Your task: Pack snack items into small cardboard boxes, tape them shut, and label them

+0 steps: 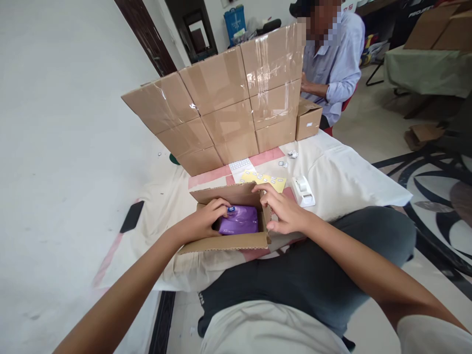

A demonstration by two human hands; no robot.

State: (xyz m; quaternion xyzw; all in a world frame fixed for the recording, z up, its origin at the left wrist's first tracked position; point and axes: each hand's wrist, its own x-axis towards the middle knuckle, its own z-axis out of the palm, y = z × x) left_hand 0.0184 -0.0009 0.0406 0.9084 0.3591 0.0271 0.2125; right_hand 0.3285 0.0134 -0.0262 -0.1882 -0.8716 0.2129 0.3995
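Purple pack (239, 220), glossy and soft-edged, lies inside the open box (226, 243) — in as far as the view shows, long flaps unfolded, no tape seen across the top. Closing and sealing look undone; nothing tells whether the contents are complete.

Left hand (208, 220) half-open, fingers curled over the pack's left end, thumb lower down; contact likely, firmness of hold cannot be told. Right hand (282, 209) loosely open, fingers spread at the box's right end, fingertips near the rim, no hold on the pack.

Box: plain brown corrugated card, matt, oblong, fluting visible along the raw flap edges. Beyond it, a stack (224, 118) of brown boxes in a grid, faces crossed by shiny clear tape, creased and catching light — these look finished. Smaller box (309, 123) just beside, a pale label on its front.

Between stack and open box: white label sheet (238, 167), yellow sheet (275, 183) dotted with labels. White tape dispenser (303, 191), smooth and rounded, off to the right. Cream cloth (332, 167), wrinkled, pink-banded, drapes the surface; black phone-like slab (132, 217) flat at left
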